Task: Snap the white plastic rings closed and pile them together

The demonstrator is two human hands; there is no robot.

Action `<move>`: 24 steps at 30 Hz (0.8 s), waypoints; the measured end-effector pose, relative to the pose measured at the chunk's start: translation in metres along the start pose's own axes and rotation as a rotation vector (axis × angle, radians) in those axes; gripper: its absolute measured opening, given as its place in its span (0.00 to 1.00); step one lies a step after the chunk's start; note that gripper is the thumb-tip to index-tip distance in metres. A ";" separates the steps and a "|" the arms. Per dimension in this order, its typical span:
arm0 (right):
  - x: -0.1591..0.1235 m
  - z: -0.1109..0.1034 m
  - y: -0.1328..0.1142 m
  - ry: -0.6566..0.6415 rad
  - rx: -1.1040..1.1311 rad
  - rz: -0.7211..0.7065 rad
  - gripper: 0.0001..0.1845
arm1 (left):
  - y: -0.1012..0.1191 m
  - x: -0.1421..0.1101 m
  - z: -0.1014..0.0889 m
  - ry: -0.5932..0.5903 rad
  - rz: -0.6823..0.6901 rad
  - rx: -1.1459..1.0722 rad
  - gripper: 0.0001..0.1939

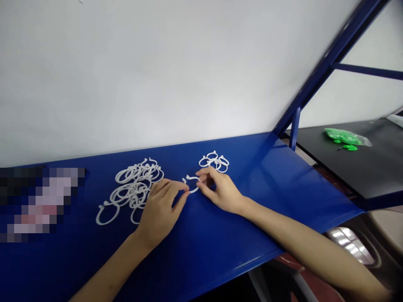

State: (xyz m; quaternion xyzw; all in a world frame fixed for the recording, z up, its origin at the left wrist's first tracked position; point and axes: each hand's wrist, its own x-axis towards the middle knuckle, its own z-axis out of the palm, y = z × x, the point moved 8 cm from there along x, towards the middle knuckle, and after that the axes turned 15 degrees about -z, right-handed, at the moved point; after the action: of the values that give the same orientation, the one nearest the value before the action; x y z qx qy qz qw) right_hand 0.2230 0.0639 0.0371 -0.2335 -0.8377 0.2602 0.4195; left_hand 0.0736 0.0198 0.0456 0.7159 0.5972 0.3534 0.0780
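"From far away, what do you see?"
"I see the bare left hand [160, 207] and bare right hand [223, 191], fingers pinching one thin white plastic ring [194, 191]."
"Where is it?"
"Over the shiny blue table [217, 243], between a big heap of white plastic rings [143, 173] and a little heap [214, 161]."

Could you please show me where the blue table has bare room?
Bare patches: between the small ring pile and blue frame, and between the forearms to the table's near edge. Crowded: the large ring pile beside the left hand.
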 end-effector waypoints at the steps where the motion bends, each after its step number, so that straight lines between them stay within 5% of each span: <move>1: -0.001 0.002 -0.002 -0.017 0.013 -0.017 0.12 | -0.005 0.001 -0.001 0.006 -0.063 -0.038 0.05; 5: -0.003 0.011 -0.006 -0.103 0.015 -0.044 0.12 | -0.027 0.005 0.003 -0.066 -0.384 -0.217 0.11; 8: -0.003 0.012 -0.011 -0.105 0.000 -0.089 0.09 | -0.029 0.004 0.009 -0.155 -0.462 -0.295 0.12; 17: -0.009 0.021 -0.032 -0.232 -0.089 -0.310 0.13 | -0.014 -0.004 0.002 -0.050 -0.279 -0.175 0.07; 24: 0.002 0.006 -0.018 -0.190 -0.223 -0.262 0.13 | -0.002 0.004 0.000 -0.075 -0.075 -0.001 0.08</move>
State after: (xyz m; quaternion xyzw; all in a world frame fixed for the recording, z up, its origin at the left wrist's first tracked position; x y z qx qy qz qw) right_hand 0.2142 0.0499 0.0463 -0.1419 -0.9204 0.1297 0.3405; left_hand 0.0720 0.0239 0.0455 0.7057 0.6200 0.3234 0.1138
